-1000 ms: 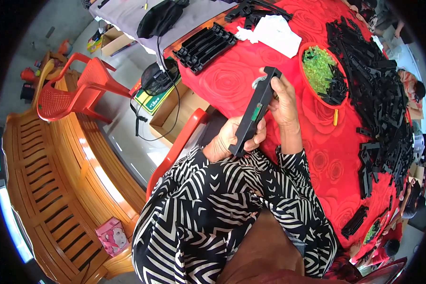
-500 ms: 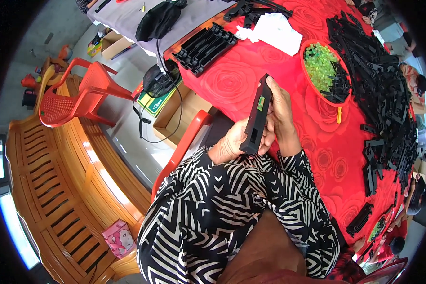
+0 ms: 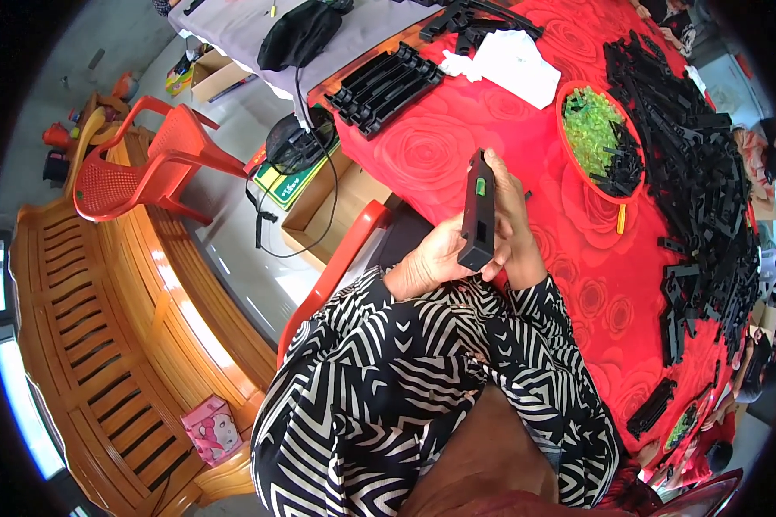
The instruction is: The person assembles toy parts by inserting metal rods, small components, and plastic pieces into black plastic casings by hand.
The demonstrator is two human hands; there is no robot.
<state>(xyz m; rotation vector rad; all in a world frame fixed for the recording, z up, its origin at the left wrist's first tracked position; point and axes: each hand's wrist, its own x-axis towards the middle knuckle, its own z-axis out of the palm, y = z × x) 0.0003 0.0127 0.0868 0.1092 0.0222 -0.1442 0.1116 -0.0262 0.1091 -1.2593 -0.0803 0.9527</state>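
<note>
Between my two hands is a black spirit level (image 3: 478,211), a narrow bar with a green vial in its upper part, tilted above the red tablecloth. My left hand (image 3: 435,258) grips it near its lower end. My right hand (image 3: 510,211) closes round its right side, with the thumb at the top end; some of its fingers are hidden behind the bar. Beyond my hands to the right stands a red-rimmed basket (image 3: 566,146) of green vials (image 3: 593,129) and small black pieces (image 3: 621,168).
A large heap of black level bodies (image 3: 703,189) covers the table's right side. At the table's far left lies a black rack (image 3: 385,89), near a white cloth (image 3: 516,67). On my left are a red chair (image 3: 177,164), an open carton (image 3: 332,202) and a wooden bench (image 3: 103,345).
The spirit level has turned in my hands and shifted slightly right, its lower end now facing me more. Both hands keep hold of it. The whole view has shifted a little.
</note>
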